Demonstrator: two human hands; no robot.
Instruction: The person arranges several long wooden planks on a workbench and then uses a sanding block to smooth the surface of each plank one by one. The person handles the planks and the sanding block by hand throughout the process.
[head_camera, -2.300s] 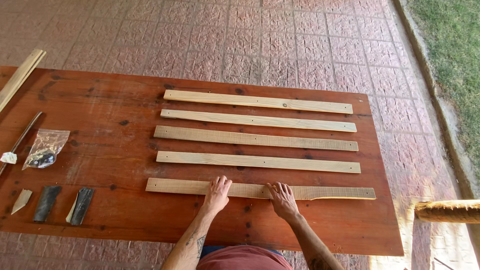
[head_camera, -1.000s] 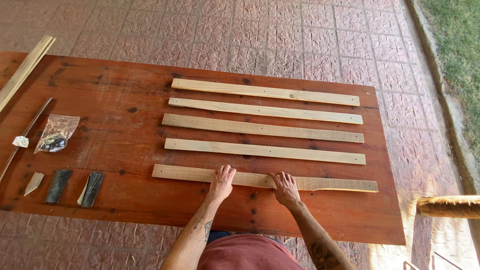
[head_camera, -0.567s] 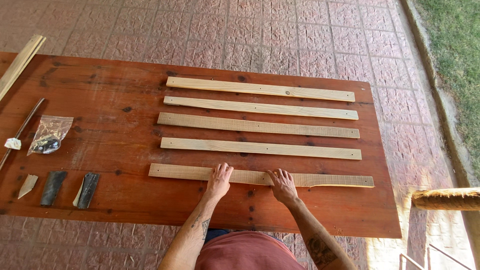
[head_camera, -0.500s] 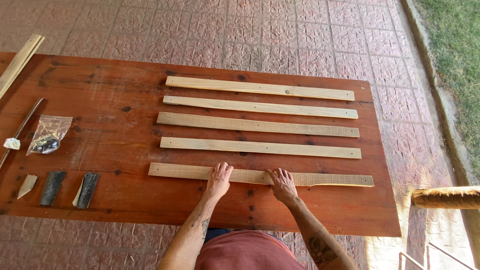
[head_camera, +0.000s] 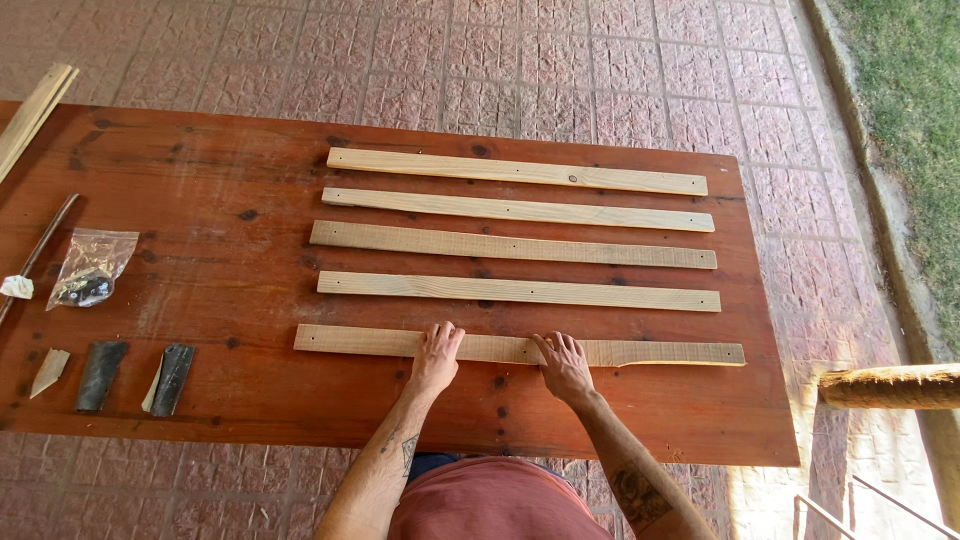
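The big red-brown desk (head_camera: 200, 400) stood on a brick floor (head_camera: 500, 70). Five long wood strips lay on it in a row, side by side but apart. The nearest strip (head_camera: 350, 340) lay close to my edge of the desk. My left hand (head_camera: 436, 358) and my right hand (head_camera: 563, 365) lay flat and open on that strip, near its middle, gripping nothing. Far to the left sat a small clear bag (head_camera: 90, 268) and two dark little blocks (head_camera: 100, 375).
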